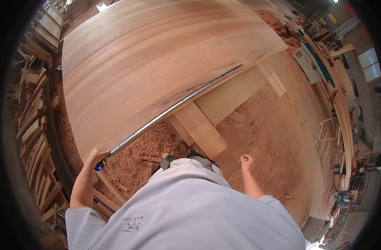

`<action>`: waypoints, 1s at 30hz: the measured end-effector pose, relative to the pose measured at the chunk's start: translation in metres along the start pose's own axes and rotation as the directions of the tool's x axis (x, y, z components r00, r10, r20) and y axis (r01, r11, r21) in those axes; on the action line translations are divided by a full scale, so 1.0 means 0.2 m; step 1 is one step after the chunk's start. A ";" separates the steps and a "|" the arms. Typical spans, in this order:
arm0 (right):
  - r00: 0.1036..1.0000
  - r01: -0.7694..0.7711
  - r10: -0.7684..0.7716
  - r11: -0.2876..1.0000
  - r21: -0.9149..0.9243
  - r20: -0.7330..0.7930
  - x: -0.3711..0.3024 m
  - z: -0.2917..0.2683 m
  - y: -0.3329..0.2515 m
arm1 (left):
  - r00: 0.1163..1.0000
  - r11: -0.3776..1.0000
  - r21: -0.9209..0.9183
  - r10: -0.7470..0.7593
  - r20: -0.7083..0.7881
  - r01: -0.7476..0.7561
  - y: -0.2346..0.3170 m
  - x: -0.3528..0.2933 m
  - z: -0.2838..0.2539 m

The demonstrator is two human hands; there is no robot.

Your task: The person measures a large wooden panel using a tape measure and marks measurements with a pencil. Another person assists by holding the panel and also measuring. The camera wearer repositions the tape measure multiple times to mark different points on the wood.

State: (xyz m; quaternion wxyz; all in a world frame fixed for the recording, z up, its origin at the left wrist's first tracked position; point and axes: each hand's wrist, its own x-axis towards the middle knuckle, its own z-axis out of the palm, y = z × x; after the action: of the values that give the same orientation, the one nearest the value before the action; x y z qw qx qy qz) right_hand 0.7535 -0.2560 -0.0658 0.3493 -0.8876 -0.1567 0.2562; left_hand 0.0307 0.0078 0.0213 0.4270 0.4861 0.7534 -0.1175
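A wide reddish-brown wooden panel (157, 58) with long grain bands fills the upper part of the view. My left hand (97, 156) is at its near left corner, closed around a tape measure with a dark blue case (100, 166). From there the silvery blade (157, 119) runs out along the panel's near edge, and its far end lies toward the right. Apart from the panel, my right hand (246, 161) hangs over the floor at my right side, its fingers curled inward with nothing visible in them.
Below the near edge, a thick plank (201, 131) and a paler board (230, 98) stick out toward me. Shavings (136, 156) cover the floor near my feet. Stacked wood pieces (34, 129) line the left; long curved timbers (344, 133) stand at the right.
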 end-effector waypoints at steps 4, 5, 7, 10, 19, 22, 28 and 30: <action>0.996 0.066 -0.066 0.998 -0.016 -0.066 0.07 0.03 0.09 | 1.000 0.999 -0.045 -0.007 0.007 0.008 0.00 0.00 0.00; 0.995 0.072 -0.073 0.997 -0.019 -0.071 0.08 0.03 0.11 | 1.000 0.998 -0.069 -0.011 0.011 0.012 0.00 0.01 0.00; 0.993 0.086 -0.088 0.996 -0.029 -0.073 0.08 0.05 0.11 | 1.000 0.999 -0.051 -0.002 0.009 0.003 -0.02 0.02 0.01; 0.996 0.069 -0.068 0.998 0.004 -0.052 0.09 0.06 0.11 | 1.000 1.000 -0.020 0.014 -0.019 -0.014 -0.03 0.03 0.02; 0.998 0.064 -0.064 0.998 -0.003 -0.011 0.07 0.05 0.02 | 0.999 1.000 -0.023 0.010 -0.047 -0.011 -0.07 0.08 0.03; 0.997 0.083 -0.083 0.996 0.021 0.003 0.10 0.05 0.01 | 0.999 0.999 0.028 0.021 -0.044 -0.019 -0.08 0.09 0.04; 0.987 0.130 -0.140 0.984 0.118 0.078 0.16 0.09 -0.13 | 0.948 0.958 -0.046 0.274 -0.163 -0.284 -0.06 0.04 0.07; 0.966 0.216 -0.233 0.965 0.151 0.109 0.19 0.10 -0.18 | 0.952 0.953 0.014 0.304 -0.045 -0.303 -0.02 0.09 0.07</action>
State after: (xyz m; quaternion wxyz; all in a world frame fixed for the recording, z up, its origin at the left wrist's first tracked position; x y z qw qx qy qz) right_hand 0.7689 -0.2022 -0.0664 0.4261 -0.8198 -0.2601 0.2804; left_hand 0.0316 0.0099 -0.0015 0.4206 0.6001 0.6791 -0.0414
